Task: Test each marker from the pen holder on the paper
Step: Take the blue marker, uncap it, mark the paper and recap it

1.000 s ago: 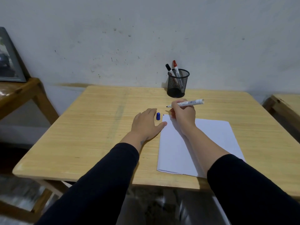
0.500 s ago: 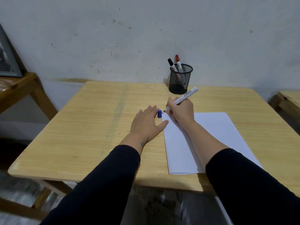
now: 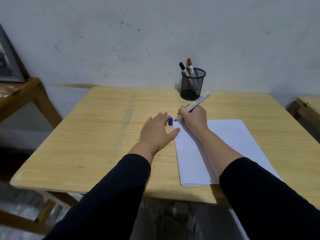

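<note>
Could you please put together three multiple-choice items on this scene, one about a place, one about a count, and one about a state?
1. Where does the blue cap lie?
A. On the table between the two hands
B. Inside the pen holder
C. On the near right corner of the paper

2. How many markers stand in the pen holder?
A. None
B. Two
C. Five

3. What state is the marker in the right hand in?
A. Capped and lying flat
B. Uncapped, tip down at the paper's far left corner
C. Uncapped, tip pointing at the ceiling

Answers:
1 A, the cap sits on the table by the left hand fingers, just off the paper.
2 B, a black-capped marker and a red-capped marker stick out of it.
3 B, the tip meets a small scribble there.
</note>
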Demonstrator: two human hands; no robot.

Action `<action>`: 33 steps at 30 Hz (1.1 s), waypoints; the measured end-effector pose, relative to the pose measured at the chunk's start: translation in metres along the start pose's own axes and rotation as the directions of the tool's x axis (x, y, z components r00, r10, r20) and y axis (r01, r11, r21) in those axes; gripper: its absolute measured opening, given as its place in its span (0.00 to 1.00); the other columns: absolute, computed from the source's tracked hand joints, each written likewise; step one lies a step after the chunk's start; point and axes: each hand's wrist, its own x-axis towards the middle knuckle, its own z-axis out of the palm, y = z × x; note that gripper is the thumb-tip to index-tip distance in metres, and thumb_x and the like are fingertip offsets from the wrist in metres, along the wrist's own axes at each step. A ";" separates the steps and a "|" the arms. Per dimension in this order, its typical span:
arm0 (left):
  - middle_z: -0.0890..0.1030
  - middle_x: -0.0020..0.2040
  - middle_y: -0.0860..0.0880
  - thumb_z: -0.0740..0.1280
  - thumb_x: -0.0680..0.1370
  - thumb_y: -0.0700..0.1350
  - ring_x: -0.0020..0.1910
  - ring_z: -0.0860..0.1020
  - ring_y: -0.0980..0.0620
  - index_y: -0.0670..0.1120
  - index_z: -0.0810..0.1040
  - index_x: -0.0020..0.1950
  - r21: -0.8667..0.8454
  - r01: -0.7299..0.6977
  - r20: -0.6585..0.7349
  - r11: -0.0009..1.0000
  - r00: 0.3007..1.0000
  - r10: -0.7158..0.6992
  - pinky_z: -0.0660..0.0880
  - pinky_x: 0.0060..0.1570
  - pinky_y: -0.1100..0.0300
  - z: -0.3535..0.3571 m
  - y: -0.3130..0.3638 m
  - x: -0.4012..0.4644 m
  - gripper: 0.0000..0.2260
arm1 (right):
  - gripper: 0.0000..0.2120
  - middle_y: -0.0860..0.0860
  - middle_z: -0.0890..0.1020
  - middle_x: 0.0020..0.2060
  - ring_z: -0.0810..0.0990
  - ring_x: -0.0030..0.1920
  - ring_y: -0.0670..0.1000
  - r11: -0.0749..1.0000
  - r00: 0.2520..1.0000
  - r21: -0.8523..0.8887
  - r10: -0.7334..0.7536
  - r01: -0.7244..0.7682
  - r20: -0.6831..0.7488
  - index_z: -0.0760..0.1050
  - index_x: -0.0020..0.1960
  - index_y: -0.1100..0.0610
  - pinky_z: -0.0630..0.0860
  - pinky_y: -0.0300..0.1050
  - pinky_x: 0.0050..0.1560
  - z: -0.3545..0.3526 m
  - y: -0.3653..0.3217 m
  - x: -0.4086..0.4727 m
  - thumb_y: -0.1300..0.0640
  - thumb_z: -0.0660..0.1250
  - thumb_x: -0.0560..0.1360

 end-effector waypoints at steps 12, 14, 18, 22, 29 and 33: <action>0.76 0.62 0.51 0.67 0.76 0.50 0.60 0.74 0.50 0.55 0.73 0.66 -0.010 -0.190 -0.075 0.982 0.979 0.189 0.74 0.53 0.53 -0.037 -0.001 0.007 0.18 | 0.07 0.56 0.75 0.32 0.74 0.28 0.51 0.857 0.932 0.391 0.241 -0.335 0.272 0.74 0.45 0.67 0.79 0.40 0.29 -0.053 -0.022 0.014 0.62 0.68 0.74; 0.78 0.56 0.50 0.68 0.76 0.48 0.55 0.76 0.49 0.53 0.76 0.63 0.083 -0.220 -0.033 0.972 0.974 0.223 0.74 0.46 0.55 -0.039 0.002 0.011 0.15 | 0.03 0.58 0.75 0.33 0.74 0.31 0.52 0.833 0.923 0.420 0.254 -0.361 0.289 0.73 0.43 0.67 0.78 0.38 0.28 -0.059 -0.024 0.015 0.67 0.64 0.73; 0.81 0.49 0.47 0.68 0.76 0.44 0.50 0.77 0.47 0.48 0.82 0.53 0.054 -0.155 -0.029 0.987 0.987 0.156 0.74 0.44 0.56 -0.036 0.006 0.016 0.08 | 0.02 0.57 0.75 0.35 0.74 0.32 0.51 0.845 0.921 0.415 0.204 -0.337 0.332 0.74 0.41 0.66 0.78 0.37 0.31 -0.068 -0.024 0.009 0.67 0.65 0.73; 0.81 0.39 0.51 0.72 0.73 0.40 0.37 0.77 0.57 0.46 0.82 0.46 -0.614 -0.008 -0.212 0.789 0.965 -0.155 0.72 0.37 0.72 -0.048 0.017 0.022 0.03 | 0.02 0.57 0.78 0.38 0.77 0.36 0.50 0.824 0.947 0.509 0.096 -0.248 0.306 0.77 0.42 0.63 0.81 0.39 0.43 -0.079 -0.033 0.003 0.68 0.69 0.72; 0.82 0.38 0.50 0.71 0.74 0.37 0.33 0.80 0.63 0.40 0.81 0.54 -0.867 -0.107 -0.201 0.487 0.969 -0.146 0.76 0.35 0.70 -0.079 0.046 0.026 0.09 | 0.07 0.55 0.83 0.35 0.84 0.35 0.50 0.666 0.966 0.726 -0.029 -0.173 0.258 0.76 0.48 0.64 0.83 0.42 0.48 -0.096 -0.065 -0.009 0.71 0.69 0.72; 0.82 0.40 0.50 0.70 0.75 0.37 0.33 0.81 0.64 0.40 0.81 0.55 -0.881 -0.124 -0.199 0.456 0.973 -0.120 0.77 0.36 0.70 -0.083 0.054 0.023 0.10 | 0.06 0.53 0.84 0.32 0.84 0.35 0.49 0.656 0.965 0.740 -0.067 -0.149 0.253 0.76 0.46 0.63 0.82 0.43 0.49 -0.102 -0.074 -0.018 0.71 0.69 0.72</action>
